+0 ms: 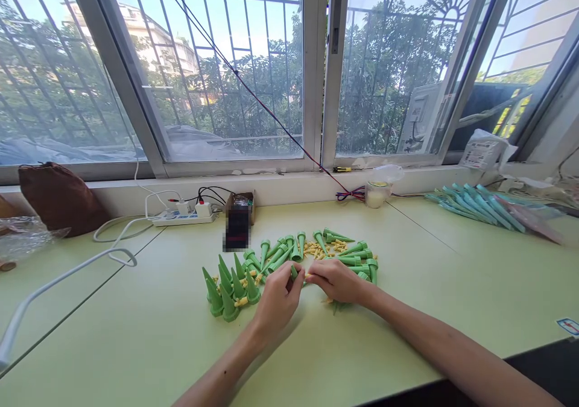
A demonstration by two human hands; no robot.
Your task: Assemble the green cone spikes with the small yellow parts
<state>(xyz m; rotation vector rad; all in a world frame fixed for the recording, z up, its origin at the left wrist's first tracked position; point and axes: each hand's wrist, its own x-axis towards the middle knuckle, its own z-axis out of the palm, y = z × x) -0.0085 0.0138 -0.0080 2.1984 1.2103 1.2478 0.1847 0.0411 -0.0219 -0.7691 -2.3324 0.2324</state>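
Observation:
My left hand (278,295) is closed around a green plastic watering spike (294,271), mostly hidden by the fingers. Opposite it, my right hand (337,279) pinches a small yellow plastic piece (307,275) against the spike's end; whether it sits inside cannot be made out. To the left, several green spikes (230,307) stand point up, with yellow pieces (242,301) at their sides. Behind both hands lie more loose green spikes (280,256), around a pile of small yellow pieces (316,249). Further green spikes (359,253) lie beyond my right hand.
A power strip (183,216) with cables and a small box with a blurred front (237,226) stand at the back. Along the right rear are a jar (377,195) and blue-green plastic strips (479,205). A white curved rod (58,280) crosses the table's left side.

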